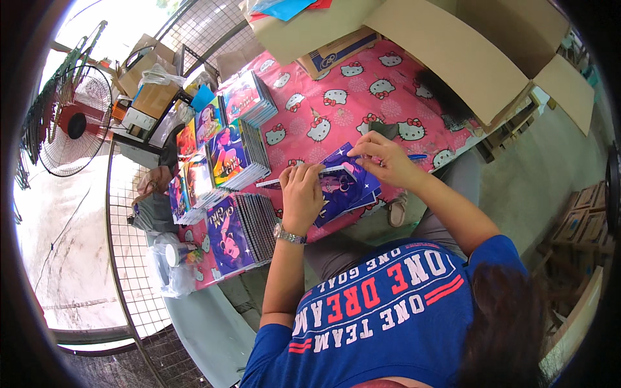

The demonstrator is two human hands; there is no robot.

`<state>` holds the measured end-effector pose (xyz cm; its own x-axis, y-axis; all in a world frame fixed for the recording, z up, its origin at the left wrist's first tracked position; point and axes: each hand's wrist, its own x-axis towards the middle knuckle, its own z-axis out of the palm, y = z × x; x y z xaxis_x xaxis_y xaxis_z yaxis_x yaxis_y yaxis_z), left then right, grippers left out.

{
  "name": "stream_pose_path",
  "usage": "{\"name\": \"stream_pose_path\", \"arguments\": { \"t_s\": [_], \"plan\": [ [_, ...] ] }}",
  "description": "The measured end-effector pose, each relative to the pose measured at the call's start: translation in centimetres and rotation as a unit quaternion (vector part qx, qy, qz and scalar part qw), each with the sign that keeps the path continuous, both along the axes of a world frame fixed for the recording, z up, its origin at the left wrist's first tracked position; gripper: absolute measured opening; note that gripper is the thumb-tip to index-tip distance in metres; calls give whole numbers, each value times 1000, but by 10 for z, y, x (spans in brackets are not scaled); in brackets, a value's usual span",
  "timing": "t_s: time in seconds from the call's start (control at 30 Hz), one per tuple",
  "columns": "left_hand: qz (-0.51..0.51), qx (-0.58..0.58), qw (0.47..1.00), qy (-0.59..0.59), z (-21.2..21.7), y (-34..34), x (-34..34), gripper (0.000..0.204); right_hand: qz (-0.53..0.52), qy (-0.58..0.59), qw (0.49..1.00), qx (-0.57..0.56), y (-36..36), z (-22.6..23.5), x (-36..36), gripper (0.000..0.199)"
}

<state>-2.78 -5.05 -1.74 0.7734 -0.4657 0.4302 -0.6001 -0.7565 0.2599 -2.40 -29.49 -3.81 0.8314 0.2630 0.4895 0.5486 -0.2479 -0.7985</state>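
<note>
A purple notebook [336,186] with a pink drawn figure lies in front of me at the table's near edge, on top of at least one similar purple cover. My left hand [303,191], a metal watch on its wrist, is closed on the notebook's left part. A thin white strip [268,183] sticks out to the left of that hand; I cannot make out what it is. My right hand [385,158] pinches the notebook's far right edge between thumb and fingers. Just right of that hand lies a blue pen [417,156].
Stacks of spiral-bound notebooks [239,229] with colourful covers stand to the left on a pink patterned tablecloth [349,97]. A large open cardboard box [446,58] stands at the far right. A plastic bag [171,268] hangs near the left corner; a fan [76,123] stands beyond.
</note>
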Motion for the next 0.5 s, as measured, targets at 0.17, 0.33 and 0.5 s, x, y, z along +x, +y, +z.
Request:
{"name": "stream_pose_path", "arguments": {
  "t_s": [0.17, 0.33, 0.5],
  "plan": [
    [5, -11, 1000, -4, 3, -6, 3, 23, -29, -20, 999, -12, 13, -3, -1, 24],
    [18, -16, 1000, -11, 3, -11, 4, 19, -56, -34, 998, -25, 18, -2, -5, 21],
    [20, -4, 1000, -6, 2, -10, 9, 18, -107, -47, 992, -40, 23, -3, 1, 25]
  ]
}}
